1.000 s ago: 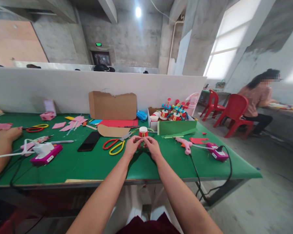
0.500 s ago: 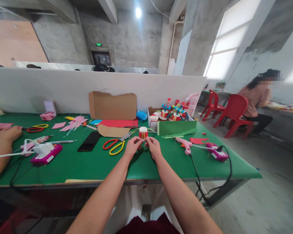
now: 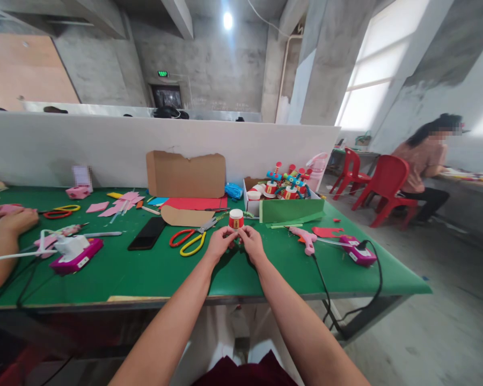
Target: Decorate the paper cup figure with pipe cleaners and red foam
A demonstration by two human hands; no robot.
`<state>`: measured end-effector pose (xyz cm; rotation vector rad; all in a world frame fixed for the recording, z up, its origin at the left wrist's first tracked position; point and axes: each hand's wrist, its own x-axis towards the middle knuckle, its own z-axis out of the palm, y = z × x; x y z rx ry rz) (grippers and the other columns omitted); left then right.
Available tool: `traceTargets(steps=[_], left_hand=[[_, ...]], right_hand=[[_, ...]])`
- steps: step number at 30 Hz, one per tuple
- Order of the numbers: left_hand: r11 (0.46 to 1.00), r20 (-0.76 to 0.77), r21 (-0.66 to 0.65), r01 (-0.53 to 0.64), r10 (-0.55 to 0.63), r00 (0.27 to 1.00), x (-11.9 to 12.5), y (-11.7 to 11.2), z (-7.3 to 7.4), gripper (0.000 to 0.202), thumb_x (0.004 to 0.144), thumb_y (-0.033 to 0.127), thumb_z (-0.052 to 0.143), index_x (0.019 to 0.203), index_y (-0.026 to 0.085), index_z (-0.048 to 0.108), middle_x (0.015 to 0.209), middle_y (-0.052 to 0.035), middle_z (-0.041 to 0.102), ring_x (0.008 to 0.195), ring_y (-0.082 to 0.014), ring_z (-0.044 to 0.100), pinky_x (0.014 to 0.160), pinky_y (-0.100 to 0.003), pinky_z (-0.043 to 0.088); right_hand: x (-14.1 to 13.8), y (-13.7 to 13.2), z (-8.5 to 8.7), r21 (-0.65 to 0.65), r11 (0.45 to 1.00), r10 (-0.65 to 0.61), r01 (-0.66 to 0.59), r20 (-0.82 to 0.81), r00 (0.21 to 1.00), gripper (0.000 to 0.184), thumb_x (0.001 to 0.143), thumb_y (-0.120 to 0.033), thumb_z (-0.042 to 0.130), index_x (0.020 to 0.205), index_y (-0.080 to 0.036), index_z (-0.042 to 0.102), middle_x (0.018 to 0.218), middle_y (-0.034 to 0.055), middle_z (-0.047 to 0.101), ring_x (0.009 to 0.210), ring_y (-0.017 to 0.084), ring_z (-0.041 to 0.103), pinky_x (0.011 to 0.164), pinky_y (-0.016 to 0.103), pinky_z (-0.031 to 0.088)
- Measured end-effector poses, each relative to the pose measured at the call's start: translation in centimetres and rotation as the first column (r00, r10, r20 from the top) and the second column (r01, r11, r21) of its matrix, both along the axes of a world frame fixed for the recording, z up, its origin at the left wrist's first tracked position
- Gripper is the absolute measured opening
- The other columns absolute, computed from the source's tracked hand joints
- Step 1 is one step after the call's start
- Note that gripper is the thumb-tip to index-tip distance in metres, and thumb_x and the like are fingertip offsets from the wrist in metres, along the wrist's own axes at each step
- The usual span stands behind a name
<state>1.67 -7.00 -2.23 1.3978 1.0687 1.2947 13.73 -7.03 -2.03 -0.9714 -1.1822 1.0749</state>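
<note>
Between my left hand (image 3: 221, 241) and my right hand (image 3: 251, 241) is a small red and white paper cup (image 3: 236, 219), upside down with its white base up. The fingers of both hands pinch its lower edge from either side. A green coiled strip (image 3: 222, 215) sticks out at the cup's left, and another at its right. Just left of my left hand lie scissors (image 3: 193, 237) with one red and one yellow handle, blades apart. A black phone (image 3: 147, 233) rests farther left. What my fingertips cover under the cup is hidden.
A box (image 3: 292, 209) of finished cup figures stands behind on the right. A pink glue gun (image 3: 307, 239) and a purple power strip (image 3: 358, 251) lie right, with cables over the table edge. Cardboard (image 3: 186, 174) leans on the partition. A co-worker's hands (image 3: 14, 220) are at left.
My hands and the cup stay almost in place, with only a slight shift of the fingers. The co-worker's hand at the left has moved a little.
</note>
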Motion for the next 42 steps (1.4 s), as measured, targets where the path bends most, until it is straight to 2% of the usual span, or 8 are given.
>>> traceTargets(steps=[6,11,15,19,25,34,38,42], left_hand=[[1.000,0.005,-0.012,0.009,-0.009,1.000,0.14,-0.05,0.07,0.035,0.063,0.049,0.071,0.067,0.017,0.057,0.052,0.0041,0.057,0.043,-0.0091,0.048,0.044,-0.021,0.038],[0.999,0.004,-0.006,-0.035,0.035,0.999,0.10,0.04,0.04,0.034,0.062,0.048,0.070,0.067,0.017,0.058,0.050,0.0045,0.056,0.042,-0.0091,0.048,0.044,-0.021,0.038],[0.991,-0.030,0.013,-0.134,0.134,0.990,-0.18,0.16,0.11,0.033,0.064,0.048,0.069,0.068,0.016,0.061,0.048,0.0042,0.055,0.043,-0.0099,0.049,0.045,-0.021,0.037],[0.986,-0.054,0.032,-0.164,0.166,0.985,-0.37,0.28,0.12,0.032,0.064,0.048,0.069,0.067,0.016,0.061,0.046,0.0042,0.054,0.043,-0.0100,0.048,0.045,-0.021,0.036],[0.987,-0.076,0.042,-0.157,0.160,0.984,-0.47,0.49,-0.06,0.030,0.063,0.045,0.069,0.066,0.017,0.062,0.049,0.0035,0.056,0.044,-0.0107,0.049,0.046,-0.022,0.036],[0.988,-0.099,0.043,-0.148,0.152,0.983,-0.59,0.51,-0.33,0.024,0.062,0.039,0.070,0.065,0.017,0.062,0.048,0.0040,0.055,0.043,-0.0105,0.048,0.046,-0.022,0.037],[0.993,-0.057,0.035,-0.113,0.115,0.992,-0.40,0.25,0.04,0.025,0.060,0.039,0.072,0.066,0.017,0.063,0.051,0.0037,0.057,0.043,-0.0099,0.049,0.046,-0.021,0.038],[0.996,0.068,-0.013,-0.084,0.085,0.994,-0.18,0.05,0.34,0.028,0.060,0.042,0.073,0.068,0.016,0.063,0.053,0.0034,0.058,0.046,-0.0096,0.050,0.047,-0.021,0.039]], right_hand=[[-0.10,0.52,-0.54,-0.074,0.995,-0.064,0.063,-0.009,0.998,0.031,0.065,-0.048,0.067,0.058,-0.022,0.052,0.050,-0.0063,0.051,0.043,0.010,0.046,0.046,0.024,0.037],[0.31,0.81,-0.47,-0.077,0.993,-0.092,0.090,-0.023,0.995,0.027,0.066,-0.046,0.065,0.063,-0.021,0.055,0.058,-0.0037,0.058,0.047,0.011,0.052,0.051,0.025,0.043],[0.45,0.37,-0.21,0.030,0.999,-0.032,0.029,0.138,0.990,0.017,0.071,-0.038,0.060,0.069,-0.021,0.062,0.062,-0.0017,0.063,0.055,0.014,0.058,0.060,0.026,0.048],[0.49,-0.03,-0.14,0.119,0.993,-0.044,0.006,0.318,0.947,0.014,0.076,-0.030,0.055,0.072,-0.022,0.064,0.063,-0.0011,0.065,0.058,0.015,0.061,0.063,0.027,0.049],[0.70,0.02,-0.30,0.154,0.988,-0.076,0.017,0.392,0.917,0.014,0.079,-0.030,0.052,0.076,-0.021,0.062,0.068,-0.0002,0.065,0.059,0.015,0.060,0.064,0.027,0.048],[0.66,-0.02,-0.79,0.321,0.947,-0.196,0.026,0.509,0.838,0.014,0.081,-0.025,0.046,0.069,-0.021,0.054,0.071,0.0023,0.060,0.071,0.017,0.057,0.071,0.029,0.046],[0.58,0.20,-0.99,0.214,0.975,-0.152,0.057,0.459,0.875,0.015,0.079,-0.024,0.046,0.065,-0.022,0.050,0.066,0.0004,0.056,0.063,0.016,0.054,0.062,0.028,0.046],[0.48,0.61,-1.00,-0.021,0.999,-0.044,0.049,0.205,0.978,0.012,0.078,-0.028,0.053,0.068,-0.023,0.054,0.060,-0.0029,0.055,0.052,0.013,0.050,0.052,0.026,0.045]])
